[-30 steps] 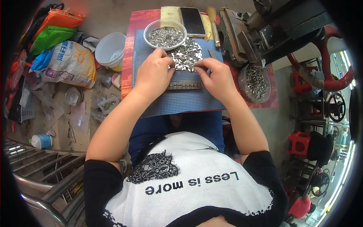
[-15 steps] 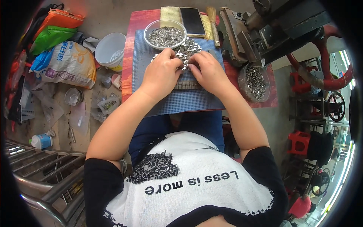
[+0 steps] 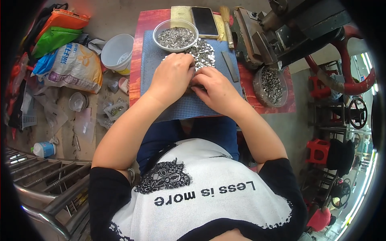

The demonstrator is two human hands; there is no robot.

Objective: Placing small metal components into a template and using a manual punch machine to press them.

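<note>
My left hand (image 3: 172, 76) is over the blue ribbed mat (image 3: 161, 116), its fingers curled in beside the loose pile of small silvery metal pieces (image 3: 206, 54). Close against it, my right hand (image 3: 217, 88) has thumb and fingertips drawn together. Whatever either hand pinches is too small or too covered to make out. The slotted metal bar on the mat lies mostly hidden beneath my hands. Just beyond my left hand stands a clear round bowl (image 3: 156, 43) of similar metal pieces. A flat grey metal strip (image 3: 230, 66) lies right of the pile.
A phone (image 3: 204, 22) and a straw brush (image 3: 227, 28) lie at the table's far side. On the right, a heavy machine (image 3: 261, 40) stands beside a clear tub (image 3: 284, 96) of dark metal pieces. A white bucket (image 3: 116, 50) and bags (image 3: 76, 70) are at left.
My right hand has come nearer and left, from the pile's edge down over the slotted bar, now mostly covered. More of the pile and the grey strip shows. My left hand has barely shifted.
</note>
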